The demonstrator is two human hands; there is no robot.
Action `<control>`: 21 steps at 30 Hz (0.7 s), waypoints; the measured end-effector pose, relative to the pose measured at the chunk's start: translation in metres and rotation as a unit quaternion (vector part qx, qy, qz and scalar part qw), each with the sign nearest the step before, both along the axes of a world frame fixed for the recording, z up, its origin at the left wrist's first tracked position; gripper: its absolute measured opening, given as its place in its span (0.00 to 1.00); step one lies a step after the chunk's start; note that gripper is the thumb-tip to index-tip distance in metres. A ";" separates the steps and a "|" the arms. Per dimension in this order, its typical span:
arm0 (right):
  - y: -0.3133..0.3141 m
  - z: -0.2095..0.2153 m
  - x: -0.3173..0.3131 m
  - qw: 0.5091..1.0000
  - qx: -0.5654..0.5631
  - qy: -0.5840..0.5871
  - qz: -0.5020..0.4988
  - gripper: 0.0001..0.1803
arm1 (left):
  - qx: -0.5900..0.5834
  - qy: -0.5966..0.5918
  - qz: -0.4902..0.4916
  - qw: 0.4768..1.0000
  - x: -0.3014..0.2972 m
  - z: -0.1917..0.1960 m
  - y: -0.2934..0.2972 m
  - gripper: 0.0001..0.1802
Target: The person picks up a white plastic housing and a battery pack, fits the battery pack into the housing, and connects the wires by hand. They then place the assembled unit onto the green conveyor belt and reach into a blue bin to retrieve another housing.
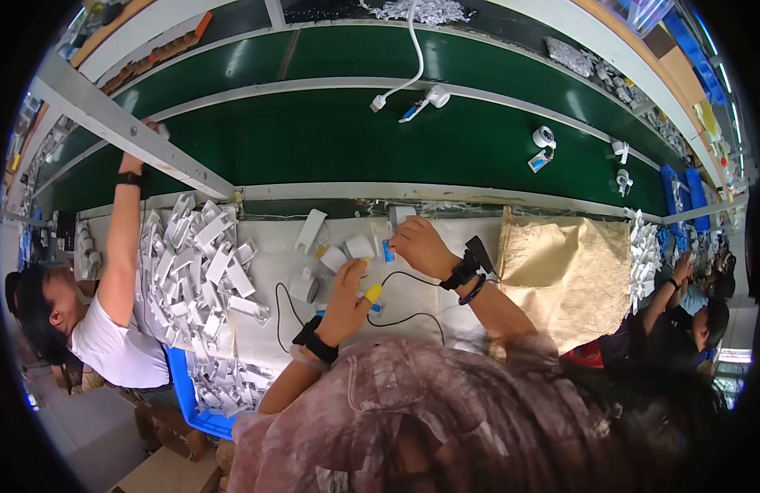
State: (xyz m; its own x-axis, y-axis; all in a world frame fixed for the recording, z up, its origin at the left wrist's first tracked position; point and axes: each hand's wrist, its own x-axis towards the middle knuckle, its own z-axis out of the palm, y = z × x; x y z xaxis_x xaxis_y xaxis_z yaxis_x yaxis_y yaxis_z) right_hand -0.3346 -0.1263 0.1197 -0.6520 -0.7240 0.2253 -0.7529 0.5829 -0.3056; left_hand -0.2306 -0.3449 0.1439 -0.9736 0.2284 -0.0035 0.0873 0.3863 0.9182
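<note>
My left hand (345,306), with yellow covers on the fingertips, is over the bench beside several loose white plastic parts; its thumb and forefinger are apart. A white housing (312,230) lies beyond it, and a round white and grey part (304,287) sits by its fingers. My right hand (425,249) is to the right, fingers bent together. A white cylindrical part (402,214) shows just past its fingertips, and a small blue piece (388,251) is beside them. What the fingers pinch is hidden.
White housings (203,255) are heaped at left, with more in a blue bin (182,382). Brown paper (565,271) covers the bench at right. Beyond, a green conveyor (314,140) carries round white parts (544,137). A metal post (133,131) slants overhead; co-workers sit both sides. Black cables (408,316) lie near my hands.
</note>
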 end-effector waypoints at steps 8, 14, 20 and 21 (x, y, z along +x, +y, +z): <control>-0.006 0.079 0.066 0.936 -0.115 -0.330 0.047 0.07 | 0.084 -0.084 -0.091 0.989 -0.010 0.021 -0.003 0.38; -0.008 0.099 0.085 0.904 -0.172 -0.388 0.044 0.09 | 0.187 -0.228 -0.125 0.947 -0.007 0.033 0.002 0.27; 0.002 0.104 0.087 0.896 -0.202 -0.387 0.079 0.10 | 0.331 -0.327 -0.041 0.884 -0.006 0.042 -0.004 0.20; 0.003 0.102 0.088 0.895 -0.202 -0.388 0.083 0.10 | 0.331 -0.326 -0.037 0.885 -0.005 0.043 -0.005 0.20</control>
State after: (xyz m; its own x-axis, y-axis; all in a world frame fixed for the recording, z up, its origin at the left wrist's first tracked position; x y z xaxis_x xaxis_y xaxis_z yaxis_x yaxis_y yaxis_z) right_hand -0.2468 -0.1234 0.2218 -0.6165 -0.7872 0.0157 -0.2886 0.2073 -0.9347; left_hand -0.2354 -0.3502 0.1872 -0.7958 0.4537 -0.4011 -0.5422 -0.2387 0.8057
